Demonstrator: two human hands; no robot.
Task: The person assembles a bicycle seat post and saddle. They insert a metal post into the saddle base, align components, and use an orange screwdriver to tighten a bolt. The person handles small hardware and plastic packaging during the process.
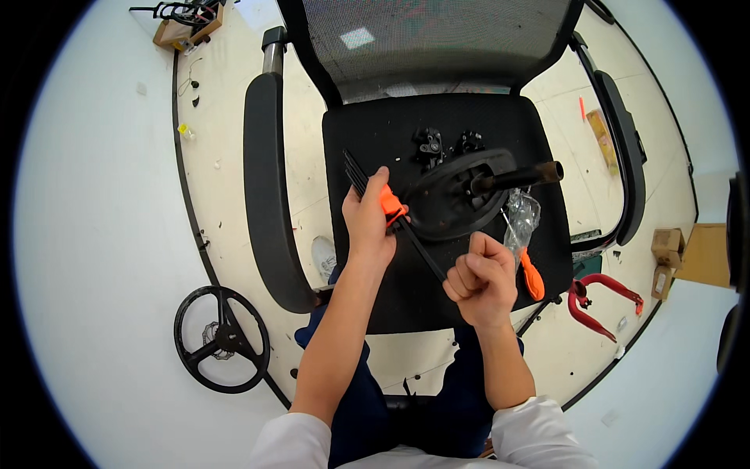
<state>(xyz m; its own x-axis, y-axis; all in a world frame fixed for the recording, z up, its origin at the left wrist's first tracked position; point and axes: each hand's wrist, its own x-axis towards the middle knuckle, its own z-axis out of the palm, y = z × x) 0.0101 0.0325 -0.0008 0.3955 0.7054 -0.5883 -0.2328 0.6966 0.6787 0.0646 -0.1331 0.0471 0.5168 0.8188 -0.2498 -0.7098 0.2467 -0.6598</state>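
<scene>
My left hand (369, 217) is closed around an orange holder (391, 205) that carries a bundle of thin black hex keys (355, 171). One long black hex key (422, 250) runs from the holder down to my right hand (486, 281), whose fingers are curled shut at its end. Just beyond lies an upturned black bicycle saddle (437, 205) with its seat post (525, 178) pointing right. Two black brake calipers (429, 144) (470, 141) rest behind the saddle. Beside my right hand are a clear plastic bag (522, 219) and an orange handle (533, 275).
All this lies on a black office chair's seat (359, 305), between its armrests (269, 195) (623, 156). A three-spoke black wheel (226, 338) is at the left. Right of the chair are a red fork (586, 309) and cardboard boxes (668, 247).
</scene>
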